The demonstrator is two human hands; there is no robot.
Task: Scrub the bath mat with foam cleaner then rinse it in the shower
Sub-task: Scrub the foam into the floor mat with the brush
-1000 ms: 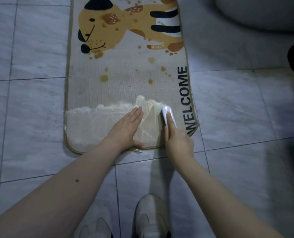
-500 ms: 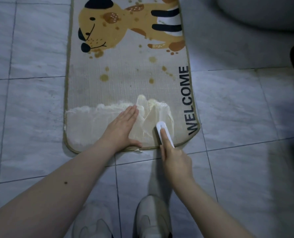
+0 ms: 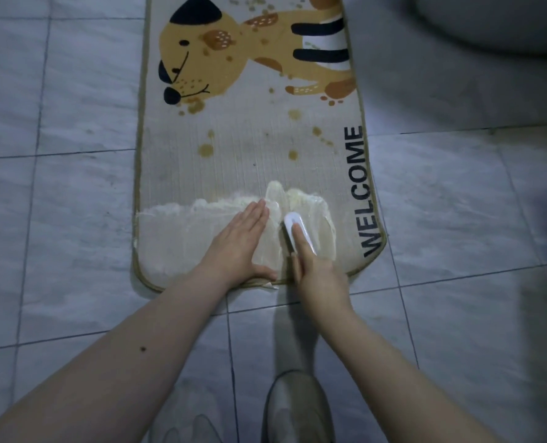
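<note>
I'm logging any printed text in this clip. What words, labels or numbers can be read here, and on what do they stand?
"WELCOME": black capitals printed along the right edge of the bath mat, running lengthwise so that the word reads sideways from this view.
White brush held by the right hand: no readable marking shows.
No other text, brand or number is visible.

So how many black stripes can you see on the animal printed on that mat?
2 in view. The upper stripe and the lower stripe cross the animal's body near the bath mat's right edge. The mat's far end is cut off, so more may be hidden.
</note>
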